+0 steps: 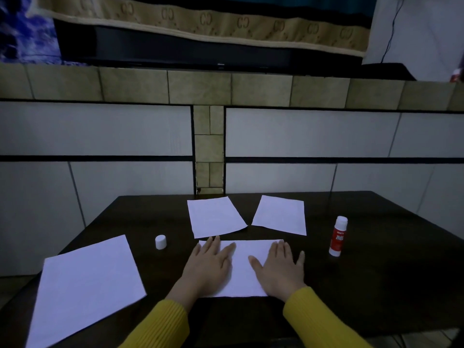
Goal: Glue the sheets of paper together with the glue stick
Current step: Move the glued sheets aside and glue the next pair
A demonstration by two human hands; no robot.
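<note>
Both hands lie flat with fingers spread, left hand [209,266] and right hand [278,268] pressing the sheet [242,270] beneath them, gripping nothing. The glue stick [338,236] stands upright just right of the right hand; its cap [160,242] lies left of the left hand.

One head-worn wide-angle view looks forward and down from the near edge of a dark table [376,285] — close above both yellow sleeves. It faces a tiled wall [100,131] behind the table; a black screen [190,52] fills the top, and straight lines bow towards the edges.
</note>
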